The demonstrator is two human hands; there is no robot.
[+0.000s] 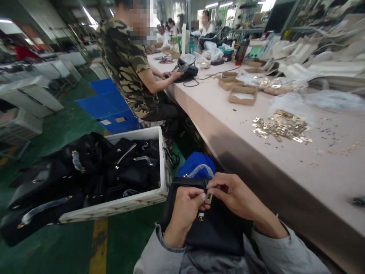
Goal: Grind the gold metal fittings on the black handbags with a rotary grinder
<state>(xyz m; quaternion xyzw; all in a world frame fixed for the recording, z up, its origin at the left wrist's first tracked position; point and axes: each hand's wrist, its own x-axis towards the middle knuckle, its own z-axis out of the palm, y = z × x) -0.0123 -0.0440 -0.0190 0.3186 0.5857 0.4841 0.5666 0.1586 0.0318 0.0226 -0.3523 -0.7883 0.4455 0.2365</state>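
While the black bag (216, 228) lies in the lap, both hands' grip tight: left hand (185, 207) and right hand (234, 194) on its gold metal tag (209, 197)

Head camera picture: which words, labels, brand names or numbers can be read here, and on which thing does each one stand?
No text can be read.
Gold metal tag held between the left hand and the right hand over the black bag: any marking too small to read.
Gold metal plates on the table: too small.
Tan labels on the blue boxes: blurred.
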